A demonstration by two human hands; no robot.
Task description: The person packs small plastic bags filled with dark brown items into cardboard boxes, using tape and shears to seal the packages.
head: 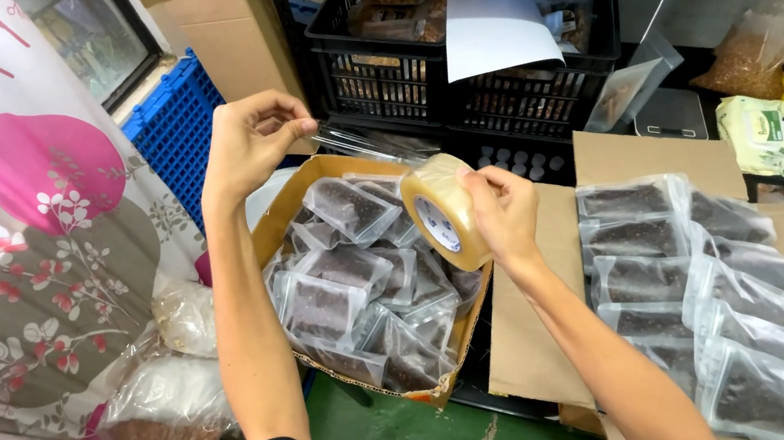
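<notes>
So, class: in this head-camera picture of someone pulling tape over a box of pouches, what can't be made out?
- Tape strip between the left hand and tape roll: clear, barely visible.
- Lower pouches in the cardboard box: covered by upper ones.
- Black crate contents: hidden by a white sheet.
- Right hand fingertips: behind the roll.

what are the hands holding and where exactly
Right hand grips the tape roll by its outer rim. Left hand pinches the pulled-out tape's end.

Bright, even light, soft shadows, sharp focus, slight wide-angle bending at edges.
</notes>
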